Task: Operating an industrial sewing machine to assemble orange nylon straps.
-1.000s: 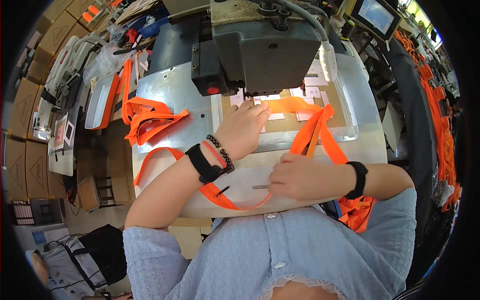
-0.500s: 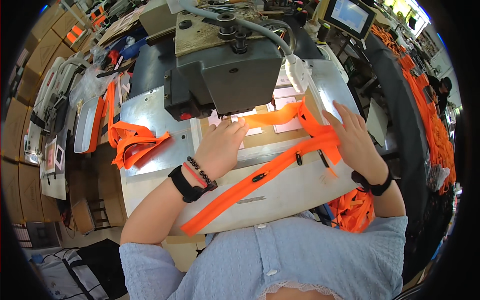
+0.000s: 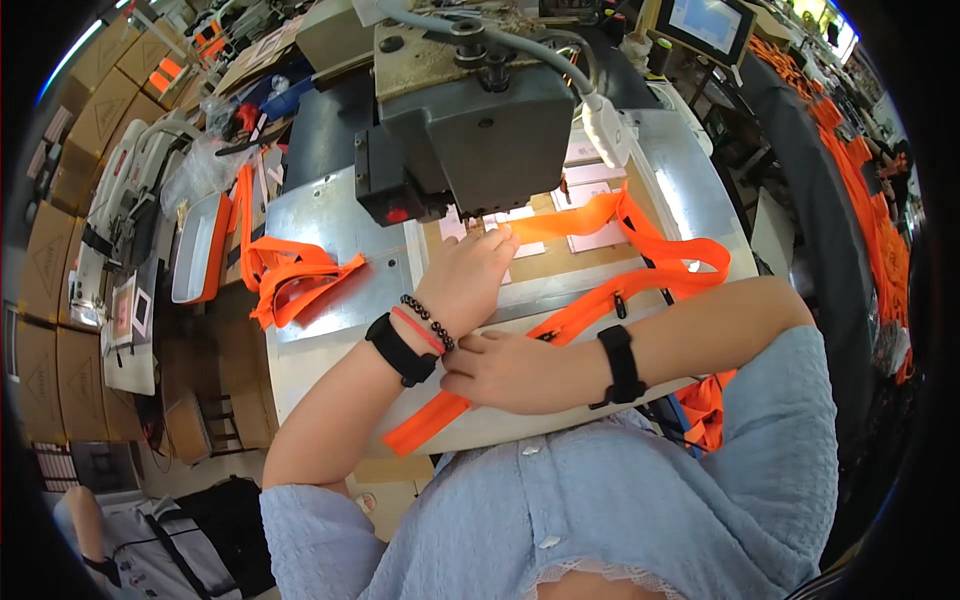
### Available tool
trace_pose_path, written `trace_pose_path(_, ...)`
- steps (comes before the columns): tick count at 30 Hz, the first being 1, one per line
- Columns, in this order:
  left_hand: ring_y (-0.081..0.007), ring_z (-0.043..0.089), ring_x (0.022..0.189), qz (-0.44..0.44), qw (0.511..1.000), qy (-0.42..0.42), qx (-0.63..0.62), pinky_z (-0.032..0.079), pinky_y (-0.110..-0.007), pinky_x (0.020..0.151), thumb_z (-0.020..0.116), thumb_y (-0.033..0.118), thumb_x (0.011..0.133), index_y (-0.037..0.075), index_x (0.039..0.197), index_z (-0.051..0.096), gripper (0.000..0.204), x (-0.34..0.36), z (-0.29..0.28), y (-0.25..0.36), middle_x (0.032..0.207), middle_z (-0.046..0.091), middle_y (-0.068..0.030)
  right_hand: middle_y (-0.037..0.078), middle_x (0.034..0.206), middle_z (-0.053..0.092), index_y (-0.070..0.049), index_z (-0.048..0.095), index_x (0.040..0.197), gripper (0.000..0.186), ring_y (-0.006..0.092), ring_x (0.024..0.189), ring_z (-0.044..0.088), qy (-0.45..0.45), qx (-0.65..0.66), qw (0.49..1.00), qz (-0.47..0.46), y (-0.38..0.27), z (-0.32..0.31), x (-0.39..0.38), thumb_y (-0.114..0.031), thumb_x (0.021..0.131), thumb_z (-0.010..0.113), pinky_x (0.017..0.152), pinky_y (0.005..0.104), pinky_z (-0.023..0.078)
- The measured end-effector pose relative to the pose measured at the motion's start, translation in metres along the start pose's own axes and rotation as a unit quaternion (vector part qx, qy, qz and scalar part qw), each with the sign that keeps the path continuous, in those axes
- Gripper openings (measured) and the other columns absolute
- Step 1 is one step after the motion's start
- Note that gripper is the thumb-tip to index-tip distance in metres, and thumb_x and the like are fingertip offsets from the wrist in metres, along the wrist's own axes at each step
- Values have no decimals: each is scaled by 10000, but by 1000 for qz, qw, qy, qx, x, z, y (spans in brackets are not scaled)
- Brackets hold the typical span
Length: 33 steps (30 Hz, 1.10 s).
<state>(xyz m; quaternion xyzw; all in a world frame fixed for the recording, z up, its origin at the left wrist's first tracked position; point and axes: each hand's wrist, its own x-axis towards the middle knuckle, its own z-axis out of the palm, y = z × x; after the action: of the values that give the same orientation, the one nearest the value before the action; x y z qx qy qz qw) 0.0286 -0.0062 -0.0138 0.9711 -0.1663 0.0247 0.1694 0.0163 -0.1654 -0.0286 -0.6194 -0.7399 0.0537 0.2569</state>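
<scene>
Orange zipper tape (image 3: 588,304), flat looped fabric, slim black pulls (image 3: 620,305), right hand (image 3: 515,372) across

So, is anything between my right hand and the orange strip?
Nothing visible: the orange strip runs beneath your right hand, which hides part of it, so I can't see the contact itself. Your left hand is farther forward, its wrist beside the right fingertips, not in between.
</scene>
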Motion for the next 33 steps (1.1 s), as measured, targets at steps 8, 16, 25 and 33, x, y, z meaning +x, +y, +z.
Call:
trace_pose_path(8, -351, 659, 871, -30, 999, -10, 24, 532, -426, 804, 517, -14, 857, 46, 1377, 543, 524, -10, 5, 6, 1392, 582, -127, 124, 955, 649, -18, 615, 927, 126, 311, 922, 641, -164, 217, 947, 171, 17, -62, -28, -57, 822, 671, 817, 398, 522)
trace_pose_path(16, -309, 670, 772, -25, 997, 4, 69, 529, -396, 708, 566, -20, 828, 49, 1425, 498, 605, -15, 14, 7, 1467, 536, -108, 134, 1095, 709, -20, 682, 1202, 306, 269, 1002, 668, -83, 172, 926, 325, 80, -140, -63, -130, 917, 681, 902, 372, 515)
trace_pose_path(25, -320, 655, 723, -34, 997, 4, 65, 539, -414, 674, 561, -17, 827, 65, 1442, 486, 625, -15, 14, 7, 1476, 529, -94, 118, 1065, 709, -32, 690, 1067, 193, 196, 940, 667, 9, 192, 896, 400, 108, -137, -68, -151, 917, 664, 828, 328, 523)
trace_pose_path(33, -329, 641, 686, -38, 997, 4, 71, 542, -414, 669, 556, -29, 806, 68, 1439, 488, 644, -17, 14, 9, 1486, 522, -86, 44, 924, 686, -2, 650, 968, 123, 133, 821, 626, 37, 140, 859, 492, 118, -127, -59, -117, 923, 637, 746, 321, 509)
